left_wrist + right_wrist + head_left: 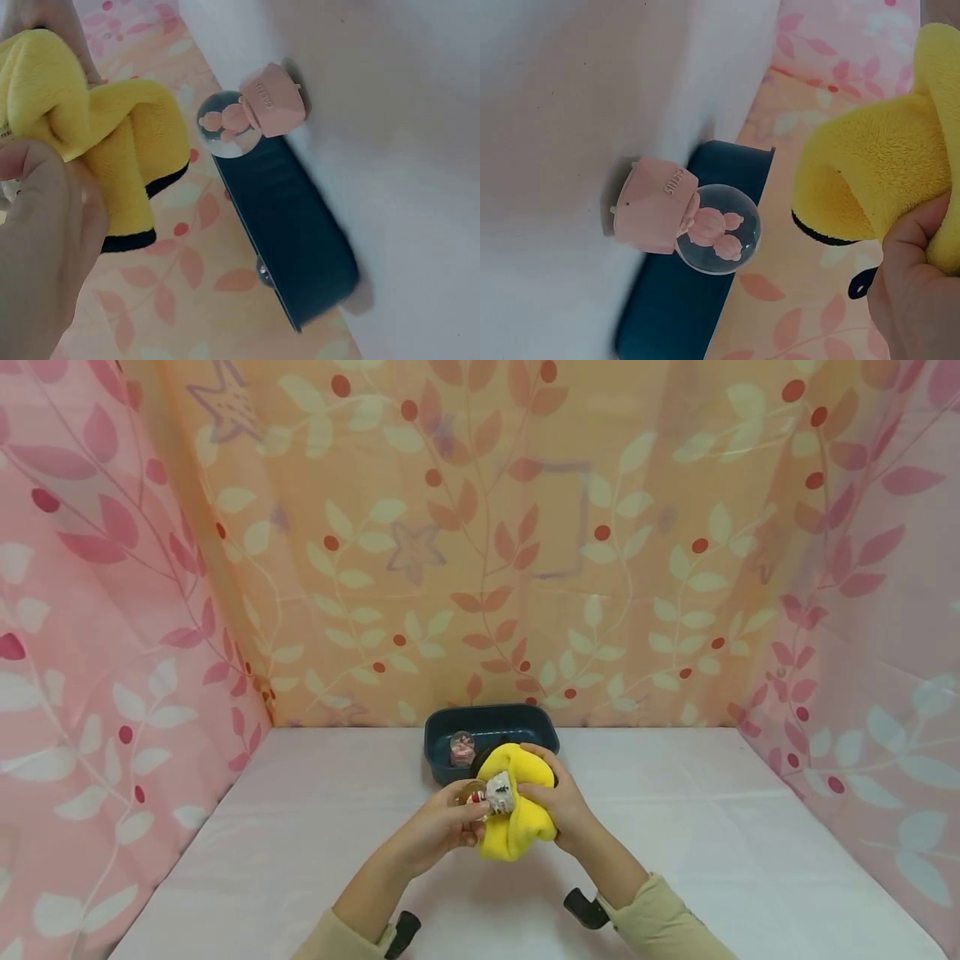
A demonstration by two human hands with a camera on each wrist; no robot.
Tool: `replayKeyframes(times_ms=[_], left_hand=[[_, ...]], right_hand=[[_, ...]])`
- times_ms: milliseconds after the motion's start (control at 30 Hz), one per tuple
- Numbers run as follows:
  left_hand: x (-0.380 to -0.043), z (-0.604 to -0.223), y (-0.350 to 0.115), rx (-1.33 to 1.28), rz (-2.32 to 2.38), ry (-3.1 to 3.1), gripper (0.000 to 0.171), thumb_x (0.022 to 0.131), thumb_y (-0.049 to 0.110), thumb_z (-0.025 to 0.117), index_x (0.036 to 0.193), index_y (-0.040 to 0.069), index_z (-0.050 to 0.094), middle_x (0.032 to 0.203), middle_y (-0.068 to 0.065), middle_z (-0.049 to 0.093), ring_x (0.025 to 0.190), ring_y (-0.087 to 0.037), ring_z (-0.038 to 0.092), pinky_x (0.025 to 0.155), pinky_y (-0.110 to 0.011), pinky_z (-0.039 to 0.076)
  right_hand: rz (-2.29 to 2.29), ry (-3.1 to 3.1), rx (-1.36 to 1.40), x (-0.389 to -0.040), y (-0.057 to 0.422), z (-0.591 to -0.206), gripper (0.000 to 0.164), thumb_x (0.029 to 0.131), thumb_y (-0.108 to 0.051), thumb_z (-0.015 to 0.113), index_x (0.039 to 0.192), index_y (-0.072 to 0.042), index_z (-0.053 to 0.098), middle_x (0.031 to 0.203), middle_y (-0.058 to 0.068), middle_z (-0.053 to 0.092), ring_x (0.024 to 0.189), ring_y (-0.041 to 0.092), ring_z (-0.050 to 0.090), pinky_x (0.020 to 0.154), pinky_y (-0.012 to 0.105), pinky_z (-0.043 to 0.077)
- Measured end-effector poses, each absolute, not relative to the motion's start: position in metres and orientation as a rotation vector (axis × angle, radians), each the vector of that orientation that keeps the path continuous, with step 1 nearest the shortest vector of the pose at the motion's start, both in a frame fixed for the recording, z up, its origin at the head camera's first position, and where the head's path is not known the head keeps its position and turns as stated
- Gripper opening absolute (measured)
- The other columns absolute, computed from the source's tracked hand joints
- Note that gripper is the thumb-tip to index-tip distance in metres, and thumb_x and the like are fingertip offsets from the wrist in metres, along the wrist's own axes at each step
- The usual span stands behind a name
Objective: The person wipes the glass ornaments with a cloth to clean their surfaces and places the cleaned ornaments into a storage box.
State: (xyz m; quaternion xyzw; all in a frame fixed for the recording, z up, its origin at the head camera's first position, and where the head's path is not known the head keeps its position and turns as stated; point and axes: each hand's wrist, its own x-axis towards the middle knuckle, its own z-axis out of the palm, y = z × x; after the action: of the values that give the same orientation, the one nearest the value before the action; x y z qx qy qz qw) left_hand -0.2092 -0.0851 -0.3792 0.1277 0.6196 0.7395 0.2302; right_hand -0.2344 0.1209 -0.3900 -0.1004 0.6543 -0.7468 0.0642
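My left hand (438, 827) grips a snow globe (477, 797) with a whitish, rough-looking base and something red inside the glass. A yellow cloth (525, 777) with black edging is bunched in my right hand (566, 810), its folds against the globe's base. In the left wrist view, fingers and cloth hide most of that globe. A pink snow globe (656, 206) with cactus figures under clear glass stands upright on the table before the blue basin; the cloth and hands block it in the head view. My right fingers (919, 240) pinch the cloth.
Behind my hands sits a dark blue basin (442, 768). Inside its left part is another globe (462, 749) with pink content. The table (315, 827) has a white cover, and patterned curtains (487, 527) enclose it at the back and sides. Black mounts (585, 908) sit at both wrists.
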Motion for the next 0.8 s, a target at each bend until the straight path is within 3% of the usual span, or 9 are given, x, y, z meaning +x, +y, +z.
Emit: replayKeyframes(times_ms=[233, 500, 667, 800], left_hand=[[-0.208, -0.378, -0.083, 0.387, 2.019, 1.79, 0.062, 0.1, 0.036, 0.054, 0.137, -0.009, 0.032, 0.095, -0.009, 0.054, 0.069, -0.011, 0.055, 0.069, -0.024, 0.047], [-0.209, -0.377, -0.081, 0.309, 2.035, 1.885, 0.055, 0.099, 0.052, 0.044, 0.106, -0.002, 0.053, 0.079, -0.005, 0.056, 0.063, -0.011, 0.054, 0.064, -0.023, 0.049], [-0.207, -0.374, -0.078, 0.314, 1.987, 1.88, 0.062, 0.098, 0.059, 0.042, 0.113, -0.001, 0.053, 0.076, -0.003, 0.056, 0.059, -0.009, 0.053, 0.061, -0.02, 0.048], [-0.207, -0.373, -0.078, 0.363, 1.964, 1.856, 0.058, 0.101, 0.053, 0.039, 0.118, -0.001, 0.05, 0.079, -0.004, 0.053, 0.059, -0.009, 0.051, 0.059, -0.02, 0.047]], right_hand=[[-2.295, 2.014, -0.267, -0.233, 0.128, -0.39, 0.061, 0.085, 0.002, 0.06, 0.141, -0.013, 0.04, 0.116, 0.014, 0.044, 0.096, 0.025, 0.051, 0.077, 0.033, 0.05], [-2.331, 1.882, -0.449, -0.231, 0.129, -0.384, 0.069, 0.088, -0.005, 0.057, 0.148, -0.014, 0.024, 0.117, 0.011, 0.041, 0.098, 0.023, 0.05, 0.078, 0.029, 0.05], [-2.234, 1.899, -0.538, -0.231, 0.125, -0.389, 0.068, 0.089, -0.006, 0.056, 0.148, -0.009, 0.024, 0.118, 0.012, 0.042, 0.101, 0.023, 0.049, 0.08, 0.029, 0.049], [-2.244, 1.902, -0.483, -0.233, 0.121, -0.395, 0.064, 0.09, -0.003, 0.057, 0.146, -0.008, 0.028, 0.117, 0.012, 0.044, 0.1, 0.023, 0.049, 0.081, 0.029, 0.05]])
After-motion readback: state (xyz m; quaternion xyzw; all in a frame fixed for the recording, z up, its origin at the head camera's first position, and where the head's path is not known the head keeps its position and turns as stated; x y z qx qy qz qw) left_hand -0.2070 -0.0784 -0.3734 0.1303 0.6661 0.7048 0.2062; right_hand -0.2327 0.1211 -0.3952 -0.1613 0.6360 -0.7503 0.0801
